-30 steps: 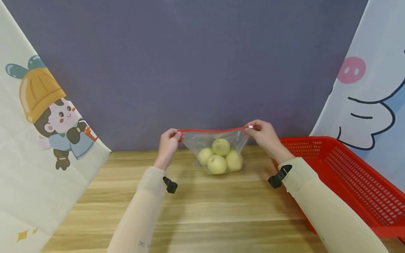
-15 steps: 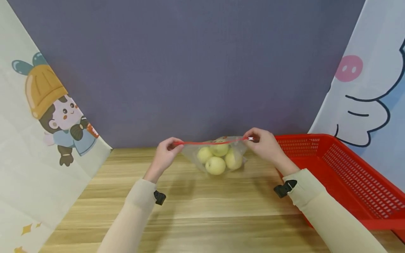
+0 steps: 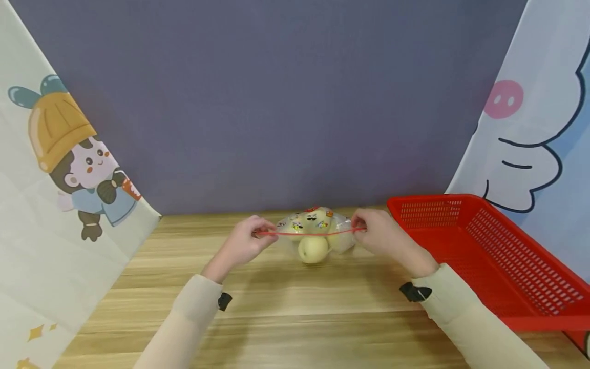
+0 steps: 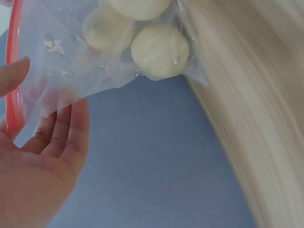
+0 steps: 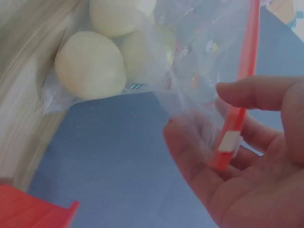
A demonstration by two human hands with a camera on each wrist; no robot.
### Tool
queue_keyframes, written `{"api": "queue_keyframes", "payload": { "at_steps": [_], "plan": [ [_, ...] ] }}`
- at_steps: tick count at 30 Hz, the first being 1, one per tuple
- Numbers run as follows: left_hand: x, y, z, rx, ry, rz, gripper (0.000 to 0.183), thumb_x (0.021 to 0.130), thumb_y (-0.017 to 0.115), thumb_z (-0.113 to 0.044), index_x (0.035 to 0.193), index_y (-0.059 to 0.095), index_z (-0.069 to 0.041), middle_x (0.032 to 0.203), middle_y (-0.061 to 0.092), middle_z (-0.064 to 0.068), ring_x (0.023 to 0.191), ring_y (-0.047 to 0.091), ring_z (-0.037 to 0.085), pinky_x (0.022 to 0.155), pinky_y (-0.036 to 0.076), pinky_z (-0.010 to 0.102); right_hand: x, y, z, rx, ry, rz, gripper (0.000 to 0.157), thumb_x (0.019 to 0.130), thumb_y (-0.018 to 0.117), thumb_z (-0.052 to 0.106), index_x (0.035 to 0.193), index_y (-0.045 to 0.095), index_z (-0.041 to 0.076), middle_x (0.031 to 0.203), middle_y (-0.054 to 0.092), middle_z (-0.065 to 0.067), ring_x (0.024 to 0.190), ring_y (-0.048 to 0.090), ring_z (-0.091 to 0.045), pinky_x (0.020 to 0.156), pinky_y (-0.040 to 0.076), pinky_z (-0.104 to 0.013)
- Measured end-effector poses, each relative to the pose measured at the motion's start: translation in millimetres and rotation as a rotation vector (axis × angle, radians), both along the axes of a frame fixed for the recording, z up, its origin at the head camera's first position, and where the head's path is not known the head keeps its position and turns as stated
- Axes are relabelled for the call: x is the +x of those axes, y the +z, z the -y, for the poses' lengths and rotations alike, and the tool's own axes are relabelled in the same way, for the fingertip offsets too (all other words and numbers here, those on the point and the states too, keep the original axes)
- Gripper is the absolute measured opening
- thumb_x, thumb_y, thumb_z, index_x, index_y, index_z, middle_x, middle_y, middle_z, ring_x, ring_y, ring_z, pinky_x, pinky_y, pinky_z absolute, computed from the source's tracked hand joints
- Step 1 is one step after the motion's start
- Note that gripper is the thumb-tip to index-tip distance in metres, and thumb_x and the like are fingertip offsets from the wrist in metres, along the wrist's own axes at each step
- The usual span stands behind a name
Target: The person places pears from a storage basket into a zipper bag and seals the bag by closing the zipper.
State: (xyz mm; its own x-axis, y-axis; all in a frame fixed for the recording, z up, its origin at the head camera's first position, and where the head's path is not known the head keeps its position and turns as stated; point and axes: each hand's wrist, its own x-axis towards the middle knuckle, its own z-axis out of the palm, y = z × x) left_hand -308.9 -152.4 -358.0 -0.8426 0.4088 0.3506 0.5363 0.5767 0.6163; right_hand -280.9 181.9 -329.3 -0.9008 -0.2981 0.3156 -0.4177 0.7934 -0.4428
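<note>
A clear zip bag (image 3: 340, 223) with small colourful prints lies low over the wooden table, holding several pale yellow round fruits (image 3: 313, 250). Its red zip strip (image 3: 318, 234) runs stretched between both hands. My left hand (image 3: 246, 242) pinches the left end of that strip; in the left wrist view its thumb lies on the strip and the other fingers sit behind the plastic. At the opposite end my right hand (image 3: 381, 234) grips the strip between thumb and fingers. Right beside those fingers, a white slider (image 5: 230, 142) sits near the end of the strip.
To the right stands a red plastic basket (image 3: 488, 277) with perforated sides, close to my right forearm. A grey-blue panel (image 3: 276, 102) rises behind the wooden table (image 3: 295, 318). Printed cloths with cartoon figures hang at left (image 3: 41, 215) and right (image 3: 553, 51).
Both hands have come down and nearer to me, still holding the strip. The bag's mouth has folded toward me over the fruits, so its printed face now shows.
</note>
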Motion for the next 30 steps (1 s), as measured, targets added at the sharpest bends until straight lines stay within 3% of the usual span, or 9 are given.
{"api": "queue_keyframes", "payload": {
  "at_steps": [5,10,16,20,30],
  "plan": [
    [12.1,-6.3,-3,-0.071,-0.024,-0.046,0.020,0.088,0.077,-0.016,0.107,0.077,-0.008,0.088,0.060,-0.004,0.082,0.057,0.014,0.075,0.053,0.033,21.0,-10.4,10,0.108,-0.014,-0.084,0.014,0.081,0.066,0.000,0.092,0.067,0.007,0.090,0.067,-0.006,0.078,0.061,-0.024,0.069,0.057,-0.041],
    [25.1,-13.7,-6,-0.140,-0.047,-0.060,0.019,0.089,0.077,-0.015,0.105,0.076,-0.006,0.085,0.057,-0.004,0.080,0.055,0.012,0.074,0.055,0.031,35.9,-26.9,15,0.161,-0.026,-0.206,0.020,0.073,0.067,-0.003,0.087,0.063,0.010,0.080,0.062,-0.003,0.065,0.054,-0.020,0.055,0.048,-0.033],
    [40.3,-22.5,-7,-0.218,-0.051,-0.064,0.017,0.089,0.078,-0.015,0.105,0.075,-0.008,0.089,0.058,-0.008,0.081,0.055,0.009,0.072,0.054,0.028,47.2,-44.7,14,0.197,-0.038,-0.218,0.021,0.072,0.072,-0.002,0.084,0.062,0.012,0.080,0.059,-0.001,0.067,0.055,-0.020,0.050,0.046,-0.032],
    [48.9,-28.1,-7,-0.275,-0.072,-0.049,0.016,0.090,0.077,-0.016,0.104,0.075,-0.009,0.091,0.059,-0.009,0.083,0.056,0.010,0.073,0.055,0.028,54.7,-53.7,13,0.236,-0.011,-0.177,0.021,0.072,0.073,-0.002,0.082,0.062,0.013,0.079,0.057,0.002,0.070,0.056,-0.019,0.050,0.047,-0.031],
    [65.0,-32.3,-13,-0.393,-0.129,-0.065,0.022,0.089,0.078,-0.022,0.106,0.075,-0.007,0.101,0.066,0.000,0.092,0.063,0.015,0.082,0.059,0.032,67.0,-60.7,13,0.295,-0.016,0.047,0.017,0.076,0.073,0.005,0.076,0.060,0.017,0.077,0.052,0.006,0.069,0.054,-0.016,0.047,0.045,-0.036]
  ]
}}
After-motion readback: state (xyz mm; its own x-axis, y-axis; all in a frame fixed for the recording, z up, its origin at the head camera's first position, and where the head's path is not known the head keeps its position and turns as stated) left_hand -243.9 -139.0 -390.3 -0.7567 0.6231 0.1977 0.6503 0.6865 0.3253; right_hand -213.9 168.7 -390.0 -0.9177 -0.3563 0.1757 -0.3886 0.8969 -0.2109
